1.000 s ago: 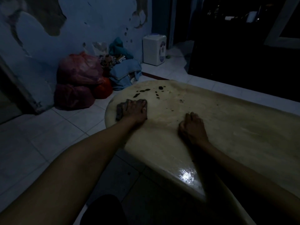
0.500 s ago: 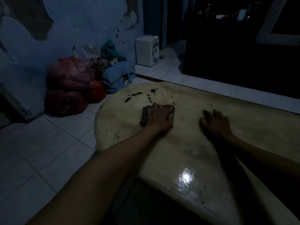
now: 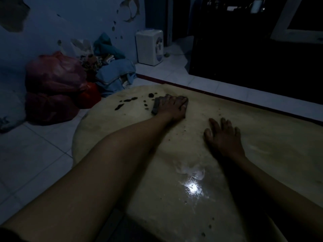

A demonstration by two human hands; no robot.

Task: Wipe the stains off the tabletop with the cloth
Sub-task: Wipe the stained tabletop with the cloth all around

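Observation:
A pale, glossy tabletop (image 3: 262,154) fills the lower right of the dim room. My left hand (image 3: 173,106) presses flat on a dark folded cloth (image 3: 156,107) near the table's far left end; most of the cloth is hidden under the palm. Several dark stains (image 3: 129,100) lie just left of the cloth, close to the rounded edge. Small dark specks (image 3: 184,131) dot the surface between my hands. My right hand (image 3: 222,137) rests flat on the table with fingers spread and holds nothing.
Red plastic bags (image 3: 52,81) and a heap of blue clothes (image 3: 115,72) lie on the tiled floor beyond the table's left end. A white appliance (image 3: 149,47) stands by the wall. Dark furniture (image 3: 253,58) is at the back right. A wet glare (image 3: 193,187) shines near the front.
My left hand has slid the cloth away from me and to the right, up to the stains. My right hand has stayed flat on the table. The view has shifted.

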